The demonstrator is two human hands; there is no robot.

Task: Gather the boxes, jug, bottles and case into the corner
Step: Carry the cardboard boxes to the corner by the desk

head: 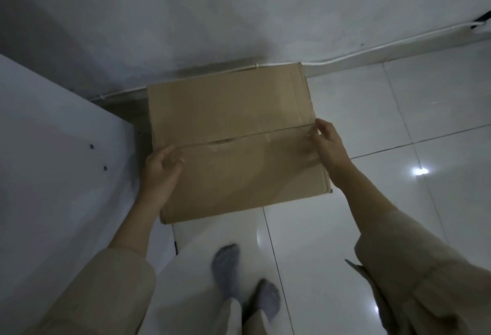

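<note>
Your two arms reach forward and down, sleeves pushed back to the forearms, with a closed cardboard box (pixel 233 143) between your hands. Your left hand (pixel 160 170) sits at the box's left edge, palm turned inward against the side, fingers (pixel 174 158) curled loosely over the top flap beside the centre seam. Your right hand (pixel 328 141) is at the right edge at the end of that seam, wrist bent, fingers (pixel 312 135) spread and bent, tips touching the cardboard. Neither hand is clenched; both are partly open and pressed to the box from opposite sides, though you cannot tell whether the box is lifted or resting on the tiled floor (pixel 385 122).

The box lies in the corner, its far edge close to the wall (pixel 239 16) and a white cable (pixel 372 50) running along the base, with a white panel (pixel 53 148) just to its left. Your socked feet (pixel 244 281) stand just behind the box.
</note>
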